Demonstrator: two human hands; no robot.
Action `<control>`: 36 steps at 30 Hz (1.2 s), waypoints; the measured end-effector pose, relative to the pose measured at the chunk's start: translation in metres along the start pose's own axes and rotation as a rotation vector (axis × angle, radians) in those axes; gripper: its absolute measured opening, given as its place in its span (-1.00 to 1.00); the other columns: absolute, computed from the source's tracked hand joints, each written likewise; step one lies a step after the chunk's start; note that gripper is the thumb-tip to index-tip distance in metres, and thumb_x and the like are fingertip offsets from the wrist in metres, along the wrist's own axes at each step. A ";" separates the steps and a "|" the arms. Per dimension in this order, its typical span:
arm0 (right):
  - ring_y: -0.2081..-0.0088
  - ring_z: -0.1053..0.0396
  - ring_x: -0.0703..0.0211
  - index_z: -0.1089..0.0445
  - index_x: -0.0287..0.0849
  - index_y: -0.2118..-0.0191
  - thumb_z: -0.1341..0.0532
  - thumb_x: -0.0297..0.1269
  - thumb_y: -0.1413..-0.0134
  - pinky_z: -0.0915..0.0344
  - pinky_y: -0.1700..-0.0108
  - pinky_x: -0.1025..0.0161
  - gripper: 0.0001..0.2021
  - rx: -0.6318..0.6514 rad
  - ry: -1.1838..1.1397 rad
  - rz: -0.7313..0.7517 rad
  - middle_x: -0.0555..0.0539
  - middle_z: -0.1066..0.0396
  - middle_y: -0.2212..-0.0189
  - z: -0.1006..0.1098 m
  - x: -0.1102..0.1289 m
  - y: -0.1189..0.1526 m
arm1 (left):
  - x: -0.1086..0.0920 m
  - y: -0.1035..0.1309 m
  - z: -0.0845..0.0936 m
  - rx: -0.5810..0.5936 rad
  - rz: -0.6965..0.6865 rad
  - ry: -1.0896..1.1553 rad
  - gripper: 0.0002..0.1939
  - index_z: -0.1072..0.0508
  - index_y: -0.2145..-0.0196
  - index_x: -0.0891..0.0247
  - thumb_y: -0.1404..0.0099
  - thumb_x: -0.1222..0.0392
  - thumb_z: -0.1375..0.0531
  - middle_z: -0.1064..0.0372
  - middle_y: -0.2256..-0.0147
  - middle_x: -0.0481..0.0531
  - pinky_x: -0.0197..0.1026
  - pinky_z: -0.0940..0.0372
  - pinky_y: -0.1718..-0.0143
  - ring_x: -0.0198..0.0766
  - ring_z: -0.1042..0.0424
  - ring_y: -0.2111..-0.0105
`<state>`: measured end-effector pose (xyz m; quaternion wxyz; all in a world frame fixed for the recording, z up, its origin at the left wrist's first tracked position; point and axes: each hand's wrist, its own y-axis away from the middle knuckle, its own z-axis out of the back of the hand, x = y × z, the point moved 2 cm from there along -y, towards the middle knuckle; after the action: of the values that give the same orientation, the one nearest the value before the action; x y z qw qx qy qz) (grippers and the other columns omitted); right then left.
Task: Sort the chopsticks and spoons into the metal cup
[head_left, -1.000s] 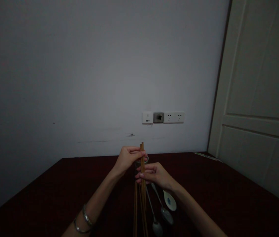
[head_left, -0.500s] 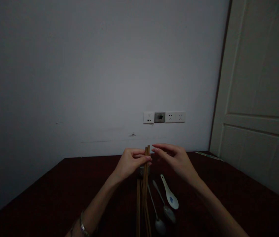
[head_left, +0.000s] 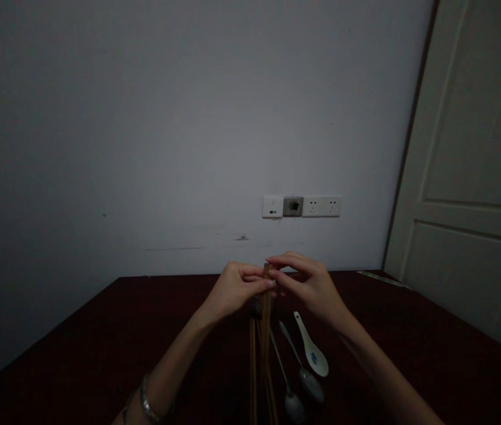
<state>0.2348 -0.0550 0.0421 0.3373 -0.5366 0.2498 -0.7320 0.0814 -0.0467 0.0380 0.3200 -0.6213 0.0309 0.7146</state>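
Note:
My left hand (head_left: 236, 289) pinches a pair of wooden chopsticks (head_left: 267, 319) near their top ends, and they stand upright. Against the same tops, from the right, rest the thumb and fingertips of my right hand (head_left: 307, 283). Below lie more wooden chopsticks (head_left: 253, 372), partly hidden by the held pair. To their right are a long-handled metal spoon (head_left: 293, 406), another metal spoon (head_left: 311, 385) and a white ceramic spoon with a blue mark (head_left: 316, 359). Behind my hands sits a small container (head_left: 256, 306), mostly covered.
The dark red table (head_left: 144, 330) meets a pale wall with a row of sockets (head_left: 302, 206). At the back right a thin strip (head_left: 383, 278) lies near the table edge, beside a pale panelled door (head_left: 467, 236).
My right hand has moved left and its fingertips have closed onto the chopstick tops. The two held chopsticks are lined up more closely. The whole view has shifted slightly.

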 end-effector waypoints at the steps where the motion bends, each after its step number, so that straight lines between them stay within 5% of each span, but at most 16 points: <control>1: 0.36 -0.38 0.23 -0.46 -0.14 0.26 -0.21 -0.24 0.02 -0.36 0.43 0.31 -0.82 0.003 -0.011 -0.004 -0.08 -0.42 0.35 -0.001 0.000 0.001 | -0.001 0.000 0.000 -0.006 -0.001 0.001 -0.79 -0.52 0.30 0.37 -0.11 0.22 -0.21 -0.50 0.40 0.11 -0.20 -0.32 0.24 -0.25 -0.47 0.36; 15: 0.38 -0.38 0.22 -0.48 -0.14 0.38 -0.23 -0.28 0.03 -0.32 0.40 0.31 -0.90 -0.045 0.063 0.048 -0.06 -0.45 0.44 0.003 0.006 0.002 | 0.001 0.003 -0.005 -0.026 -0.024 -0.098 -0.81 -0.53 0.34 0.36 -0.10 0.21 -0.21 -0.50 0.39 0.09 -0.25 -0.31 0.31 -0.26 -0.45 0.38; 24: 0.51 -0.34 0.29 -0.48 -0.16 0.34 -0.23 -0.19 0.05 -0.30 0.63 0.40 -0.82 -0.017 -0.097 -0.084 -0.07 -0.41 0.40 0.001 0.003 0.004 | -0.005 0.005 -0.007 -0.040 -0.103 -0.161 -0.82 -0.54 0.34 0.33 -0.14 0.22 -0.17 -0.49 0.40 0.07 -0.27 -0.30 0.30 -0.28 -0.43 0.38; 36: 0.44 -0.37 0.26 -0.52 -0.08 0.38 -0.25 -0.31 0.06 -0.31 0.44 0.30 -0.91 0.009 -0.039 0.111 -0.05 -0.44 0.47 0.006 0.005 0.002 | 0.001 0.006 -0.005 0.020 -0.003 -0.054 -0.76 -0.53 0.26 0.31 -0.10 0.17 -0.22 -0.49 0.37 0.11 -0.23 -0.32 0.29 -0.26 -0.44 0.37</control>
<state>0.2401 -0.0597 0.0458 0.3845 -0.5346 0.2691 -0.7028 0.0831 -0.0534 0.0341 0.3282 -0.5984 0.0285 0.7303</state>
